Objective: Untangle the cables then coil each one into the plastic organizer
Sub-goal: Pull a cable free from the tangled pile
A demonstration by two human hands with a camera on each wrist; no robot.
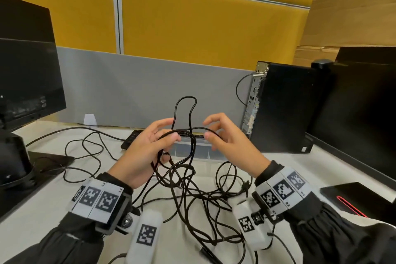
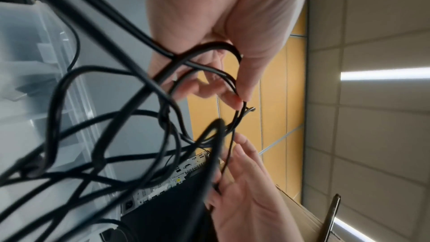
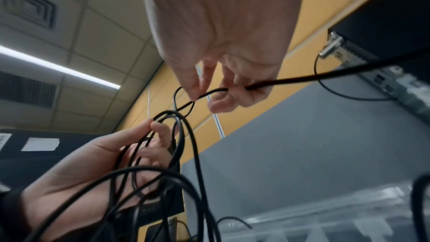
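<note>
A tangle of black cables (image 1: 199,197) sprawls over the white desk in front of me. My left hand (image 1: 169,133) grips several strands lifted out of it, fingers curled around them (image 2: 237,98). My right hand (image 1: 209,129) pinches a single strand between thumb and fingers (image 3: 204,95), a short way right of the left hand. Between the hands one loop (image 1: 185,103) stands up. Just behind the hands lies the clear plastic organizer (image 1: 201,152), partly hidden by them; its compartments show in the wrist views (image 2: 35,62) (image 3: 325,224).
A monitor (image 1: 27,70) stands at the left, with a thin cable trailing over the desk near it. At the right are a black computer tower (image 1: 282,109) and a second monitor (image 1: 364,113). A black device (image 1: 132,137) lies behind the organizer. A black case (image 1: 360,199) lies near right.
</note>
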